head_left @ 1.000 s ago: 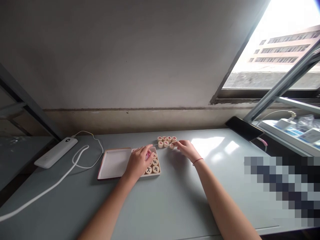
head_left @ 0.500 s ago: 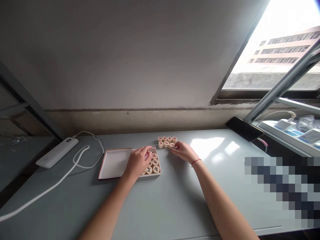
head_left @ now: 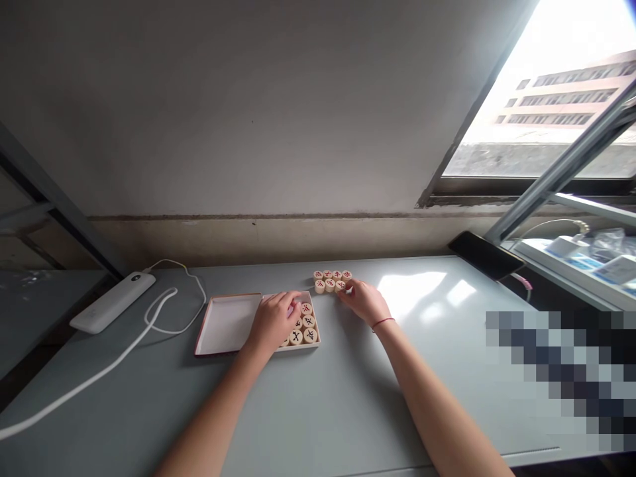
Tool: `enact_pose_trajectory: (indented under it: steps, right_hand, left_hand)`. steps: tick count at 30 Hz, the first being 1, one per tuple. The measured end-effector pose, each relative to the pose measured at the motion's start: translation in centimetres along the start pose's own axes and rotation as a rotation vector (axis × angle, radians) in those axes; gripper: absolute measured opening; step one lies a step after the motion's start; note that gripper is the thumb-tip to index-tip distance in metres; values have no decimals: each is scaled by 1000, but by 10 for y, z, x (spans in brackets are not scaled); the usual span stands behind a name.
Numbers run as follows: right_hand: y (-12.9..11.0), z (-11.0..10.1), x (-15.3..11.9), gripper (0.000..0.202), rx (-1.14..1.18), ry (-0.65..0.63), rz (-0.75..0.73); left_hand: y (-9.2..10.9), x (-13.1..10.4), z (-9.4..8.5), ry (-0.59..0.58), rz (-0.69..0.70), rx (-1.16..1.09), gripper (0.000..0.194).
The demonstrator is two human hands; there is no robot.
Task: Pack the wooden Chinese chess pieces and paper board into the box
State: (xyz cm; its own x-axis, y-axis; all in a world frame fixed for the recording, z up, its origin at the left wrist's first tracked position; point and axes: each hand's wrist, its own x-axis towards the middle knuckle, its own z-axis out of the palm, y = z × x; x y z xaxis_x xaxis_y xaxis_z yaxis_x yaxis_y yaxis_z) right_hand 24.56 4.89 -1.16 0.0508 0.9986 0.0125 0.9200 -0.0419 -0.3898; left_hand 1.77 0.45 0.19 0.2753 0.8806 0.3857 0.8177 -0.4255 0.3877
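My right hand [head_left: 366,301] is closed, thumb and fingertips pinching the edge of a Chinese chess piece [head_left: 340,285] at the right end of the front row. Behind and left of it stand several more round wooden pieces [head_left: 327,274] with red characters, in two rows on the desk. My left hand [head_left: 275,320] lies over the shallow box [head_left: 318,336], fingers curled together; what they hold, if anything, is hidden. Inside the box, several pieces with mostly black characters [head_left: 309,336] show right of the hand. The box's lid [head_left: 228,326] lies open to the left.
A white power strip-like device [head_left: 114,303] with a thick white cable [head_left: 106,371] is on the left of the grey desk [head_left: 318,411]. At the back right a dark tablet-like slab [head_left: 484,256] leans by the metal frame. Shelf items [head_left: 619,270] stand farther right.
My right hand has shifted very slightly left and its wrist has turned a little, staying at the same piece. My left hand, the box and the rows look the same.
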Motion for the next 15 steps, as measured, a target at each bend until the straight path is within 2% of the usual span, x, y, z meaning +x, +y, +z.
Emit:
enact_pose_trajectory:
  steps: [5,8,10,15]
  right_hand:
    - [-3,-4,-1,19,-16,11,7]
    - [-12,-11,-7,15,13,-11,-44]
    - [-21,-14,-14,16,59,-59,-135]
    - [-43,-7,-29,50,233,-278,-457]
  left_hand:
    - [-2,-2,5,-17,-41,72,19]
    - [-2,-4,7,-38,-59,125,22]
    - [-1,-6,6,-57,-58,147,26]
    - [3,-7,5,-121,-45,171,31]
